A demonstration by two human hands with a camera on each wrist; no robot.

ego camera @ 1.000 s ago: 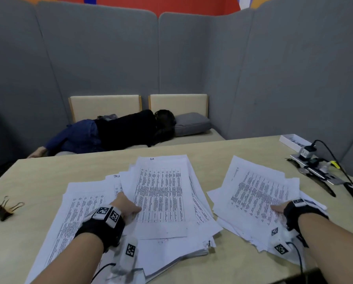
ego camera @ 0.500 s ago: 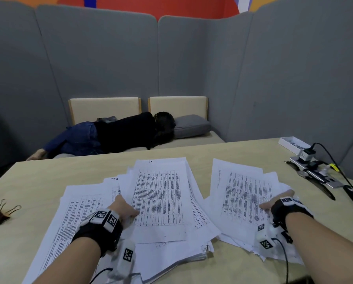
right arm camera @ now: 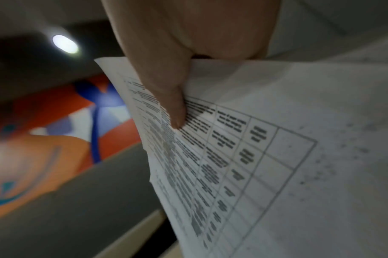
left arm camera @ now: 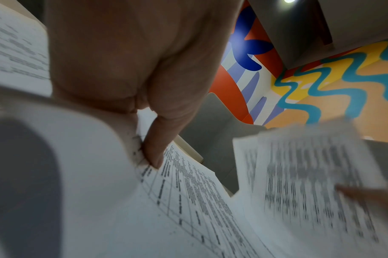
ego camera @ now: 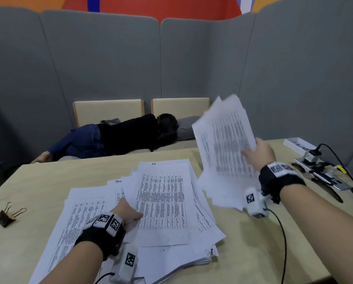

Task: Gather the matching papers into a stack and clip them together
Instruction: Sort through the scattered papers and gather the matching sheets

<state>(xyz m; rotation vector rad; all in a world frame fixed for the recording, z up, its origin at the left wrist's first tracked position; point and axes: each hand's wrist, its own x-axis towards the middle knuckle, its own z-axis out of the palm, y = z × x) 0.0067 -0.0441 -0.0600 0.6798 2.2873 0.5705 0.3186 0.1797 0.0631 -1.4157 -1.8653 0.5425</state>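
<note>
A sheaf [ego camera: 225, 144] is pinched in the right hand [ego camera: 259, 153], thumb on top, and held above the table [ego camera: 38, 181], likely for joining to the pile [ego camera: 161, 203]. That pile is pinned by the left hand [ego camera: 128, 212], thumb on a sheet; the other fingers cannot be made out. The clip [ego camera: 7, 215] lies apart, unused.

Binder clip [ego camera: 7, 214] lies left of the paper pile [ego camera: 163, 201] on the table [ego camera: 38, 181].
</note>
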